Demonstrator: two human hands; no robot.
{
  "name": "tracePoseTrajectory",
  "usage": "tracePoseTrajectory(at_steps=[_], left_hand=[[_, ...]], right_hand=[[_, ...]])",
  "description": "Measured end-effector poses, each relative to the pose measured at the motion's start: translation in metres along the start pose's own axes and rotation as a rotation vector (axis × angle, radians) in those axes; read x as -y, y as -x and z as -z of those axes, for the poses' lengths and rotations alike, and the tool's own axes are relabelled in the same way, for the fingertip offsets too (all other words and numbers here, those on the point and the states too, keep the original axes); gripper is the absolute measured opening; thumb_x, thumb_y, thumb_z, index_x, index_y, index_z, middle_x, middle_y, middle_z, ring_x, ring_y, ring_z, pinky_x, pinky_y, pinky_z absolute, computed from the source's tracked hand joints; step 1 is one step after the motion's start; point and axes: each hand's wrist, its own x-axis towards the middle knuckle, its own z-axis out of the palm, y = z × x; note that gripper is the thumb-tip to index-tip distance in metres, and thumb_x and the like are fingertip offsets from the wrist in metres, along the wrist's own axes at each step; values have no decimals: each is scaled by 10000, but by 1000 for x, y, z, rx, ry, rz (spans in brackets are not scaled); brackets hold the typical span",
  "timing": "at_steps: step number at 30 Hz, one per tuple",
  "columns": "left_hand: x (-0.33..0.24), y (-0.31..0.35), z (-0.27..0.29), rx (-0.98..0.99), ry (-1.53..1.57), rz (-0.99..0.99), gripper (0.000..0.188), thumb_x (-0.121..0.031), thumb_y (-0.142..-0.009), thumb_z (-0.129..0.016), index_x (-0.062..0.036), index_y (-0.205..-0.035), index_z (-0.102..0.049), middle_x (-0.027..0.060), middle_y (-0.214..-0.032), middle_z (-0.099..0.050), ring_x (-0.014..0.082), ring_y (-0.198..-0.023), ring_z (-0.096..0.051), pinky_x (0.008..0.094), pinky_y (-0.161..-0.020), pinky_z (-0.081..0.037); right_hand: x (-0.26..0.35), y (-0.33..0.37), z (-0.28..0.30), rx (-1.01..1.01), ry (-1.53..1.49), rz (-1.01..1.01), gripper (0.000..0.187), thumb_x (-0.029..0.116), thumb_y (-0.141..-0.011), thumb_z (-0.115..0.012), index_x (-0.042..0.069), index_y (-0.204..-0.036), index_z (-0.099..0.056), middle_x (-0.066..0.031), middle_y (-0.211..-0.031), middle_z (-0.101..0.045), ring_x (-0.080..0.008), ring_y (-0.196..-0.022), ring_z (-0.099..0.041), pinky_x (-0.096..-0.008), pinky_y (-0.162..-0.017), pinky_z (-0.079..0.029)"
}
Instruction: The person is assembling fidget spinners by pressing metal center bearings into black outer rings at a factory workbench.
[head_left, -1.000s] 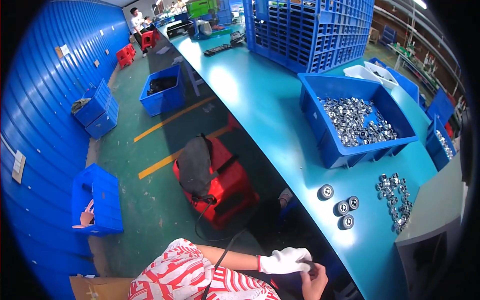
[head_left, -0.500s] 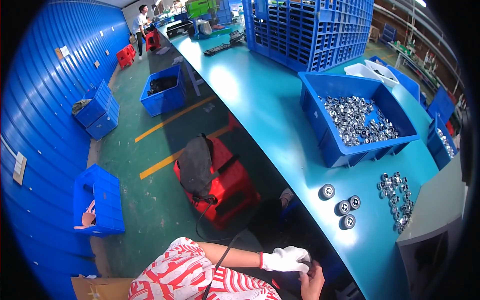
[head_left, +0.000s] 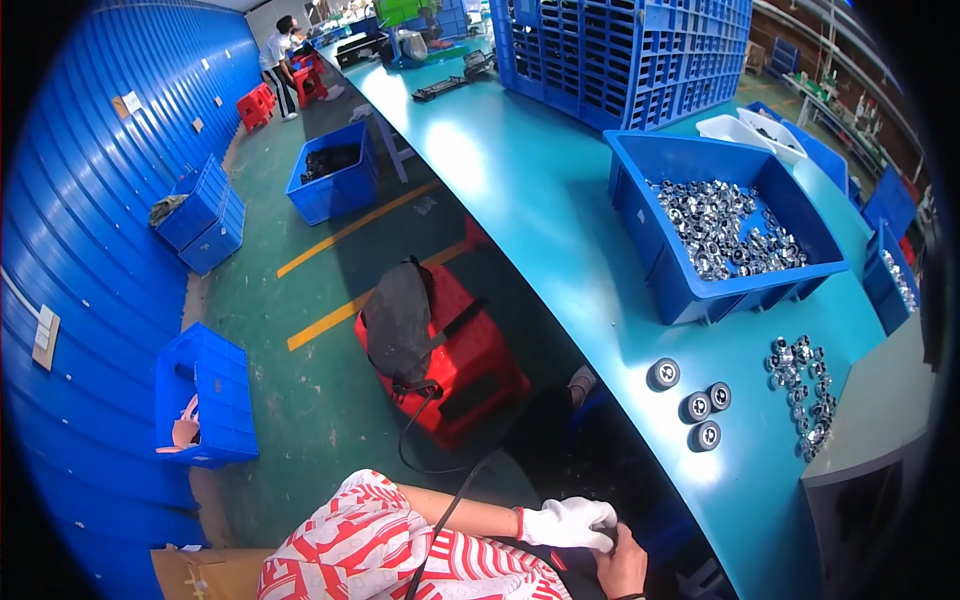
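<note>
My left hand (head_left: 568, 523), in a white glove, is closed, and its fingertips meet those of my bare right hand (head_left: 624, 566) beyond the table's near edge. The right hand's fingers are pinched together too. A small dark thing seems to sit between the two hands; the fingers mostly hide it. On the table nearby stand several small toy wheels (head_left: 697, 405), black tyres with silver hubs. Right of them lies a loose group of shiny chrome wheel hubs (head_left: 803, 385). Farther back, a blue bin (head_left: 690, 300) holds a heap of the same hubs.
The teal table (head_left: 560, 240) runs away to the far left. A big blue crate (head_left: 625, 70) and white trays (head_left: 755, 135) stand at the back. Left of the table are a red stool (head_left: 475, 375) with a grey bag (head_left: 398, 325) and blue floor bins (head_left: 330, 185). A person (head_left: 277, 65) stands far off.
The view has shifted slightly, moving the table things a little right and up in the picture. My hands stay together, the right fingers now tucked closer to the glove. The far person has turned.
</note>
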Motion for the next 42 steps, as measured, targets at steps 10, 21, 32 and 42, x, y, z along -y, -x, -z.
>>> tracePoseTrajectory(at_steps=[10, 21, 32, 42], left_hand=[[12, -12, -19, 25, 923, 214, 252, -170, -887, -619, 18, -1047, -568, 68, -939, -624, 124, -839, -619, 266, -785, -519], [17, -5, -16, -19, -118, -42, 325, -250, -819, -600, -6, -1033, -587, 163, -972, -625, 320, -894, -622, 375, -763, -484], [3, -5, -5, 109, 359, 300, 349, -277, -834, -628, 16, -1022, -605, 83, -864, -641, 180, -779, -617, 293, -710, -481], [24, -12, -9, 50, -245, 5, 320, -279, -817, -583, -10, -987, -623, 169, -911, -635, 333, -846, -625, 387, -742, -490]], right_hand=[[-9, 3, -10, -252, -152, -119, 320, 162, -805, -693, -10, -1056, -594, -169, -904, -651, -285, -815, -638, -353, -728, -499], [-3, 7, -13, -87, -70, -100, 284, 115, -781, -659, 21, -1027, -553, -218, -914, -626, -397, -865, -606, -431, -733, -487], [-11, 10, -20, -201, -294, -260, 333, 123, -766, -720, 1, -1041, -579, -182, -865, -670, -258, -804, -671, -334, -709, -519], [-17, 10, -28, -119, -97, -135, 309, 126, -772, -703, -5, -1021, -576, -195, -807, -668, -317, -743, -668, -372, -657, -526]])
